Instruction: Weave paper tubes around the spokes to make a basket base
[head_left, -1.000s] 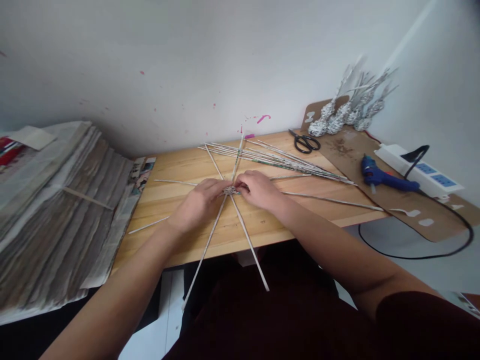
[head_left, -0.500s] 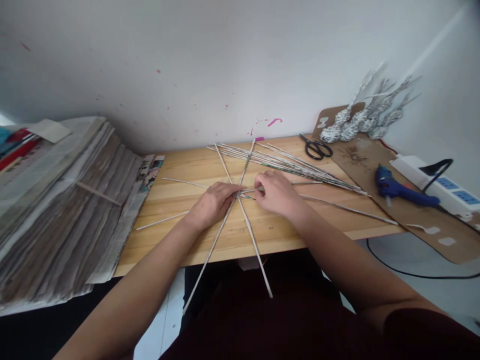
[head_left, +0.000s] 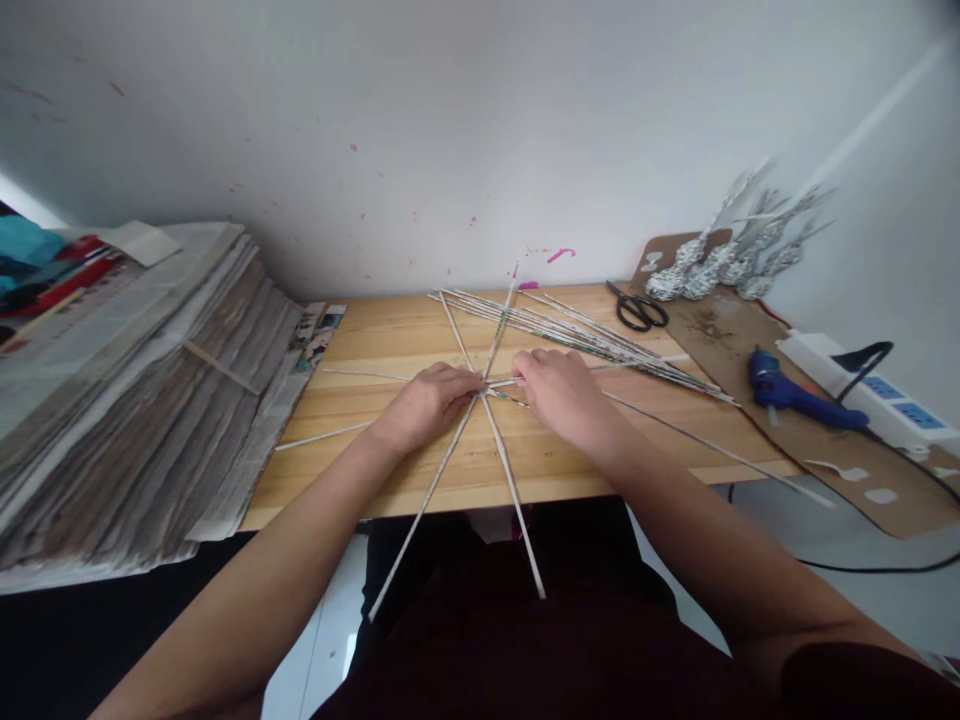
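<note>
On a wooden table [head_left: 382,345] against a spattered white wall [head_left: 450,140], a star of thin sticks, apparently rolled paper, lay spread in front of me. Its hub [head_left: 489,391] sat between my hands, near the middle of the table. My left hand [head_left: 427,408] came in from the left, thumb and fingertips pinched together on the hub, leaving no gap I could see — I judge that this pinned the crossing so the arms could not slip. My right hand [head_left: 559,395], just right of it, had its fingers curled shut on a stick [head_left: 504,382] running out of the hub; the thumb was mostly hidden. Holding it near the hub probably gave finer control than holding its far end.

The star's arms fanned out all round. Two overhung the near edge above my lap, presumably because they were too long for the space there. Behind my right hand lay a bundle [head_left: 592,340] of similar sticks, seemingly within easy reach. Scissors [head_left: 639,312] rested beyond it. Farther right, a blue glue gun [head_left: 802,398] lay on cardboard [head_left: 739,362], likely there to catch drips, beside a power strip [head_left: 825,362]. A tall newspaper stack [head_left: 161,420] rose at my left.
</note>
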